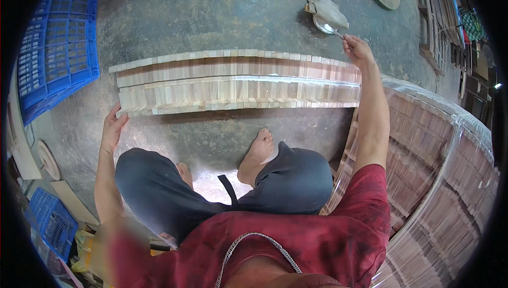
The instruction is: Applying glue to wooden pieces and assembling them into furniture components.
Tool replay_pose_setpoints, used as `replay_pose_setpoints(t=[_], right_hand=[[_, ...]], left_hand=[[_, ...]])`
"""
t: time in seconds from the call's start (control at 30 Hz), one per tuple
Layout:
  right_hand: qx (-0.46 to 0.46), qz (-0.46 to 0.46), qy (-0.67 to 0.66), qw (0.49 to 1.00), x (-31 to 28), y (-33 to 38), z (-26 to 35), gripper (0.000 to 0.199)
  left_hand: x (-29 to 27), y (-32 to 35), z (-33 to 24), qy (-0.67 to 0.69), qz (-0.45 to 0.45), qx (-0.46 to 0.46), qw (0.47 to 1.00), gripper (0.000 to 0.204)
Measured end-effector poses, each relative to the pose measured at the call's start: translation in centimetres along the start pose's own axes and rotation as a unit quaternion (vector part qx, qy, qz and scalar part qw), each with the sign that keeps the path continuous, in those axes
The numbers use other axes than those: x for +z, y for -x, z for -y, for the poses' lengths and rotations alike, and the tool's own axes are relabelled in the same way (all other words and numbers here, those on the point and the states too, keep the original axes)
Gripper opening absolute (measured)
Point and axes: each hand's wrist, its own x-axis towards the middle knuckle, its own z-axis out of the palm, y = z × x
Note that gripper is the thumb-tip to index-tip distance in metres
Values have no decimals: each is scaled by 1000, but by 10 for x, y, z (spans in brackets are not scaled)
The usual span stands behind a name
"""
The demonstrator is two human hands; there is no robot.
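The left hand (112, 129) rests flat and unclenched against the wooden strip stack (238, 84) (stiff, probably light, loose-layered). The right hand (357, 50) pinches a metal spoon (329, 28); the stack is best steadied at its ends.

Diffuse daylight is lighting the scene evenly, medium bright, nothing blowing out on the concrete floor (211, 18). Shadows are staying soft: a thin dark band is sitting under the near edge of the wooden strip rows (238, 84), and another is pooling around the bare foot (257, 153). Glare is streaking along the clear plastic wrap (455, 129) over the stacked wood at right, and a small hot spot is glinting on the metal spoon (330, 27). Fisheye distortion is bending the strip rows into an arc, and heavy black vignetting is eating the corners. The lower left is looking smeared and out of focus; the centre is holding sharp.
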Motion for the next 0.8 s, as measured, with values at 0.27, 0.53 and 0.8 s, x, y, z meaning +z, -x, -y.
replay_pose_setpoints(t=[0.27, 0.53, 0.8], right_hand=[[-81, -18, -56, 995, 20, 107, 8, 17], [-110, -18, 45, 993, 135, 196, -48, 22], [-158, -26, 326, 932, 253, 189, -75, 25]], left_hand=[[6, 1, -4, -34, -12, 29, 999, 61], [8, 1, -5, -29, 2, 51, 998, 60], [8, -5, 3, -33, -11, 65, 997, 60]])
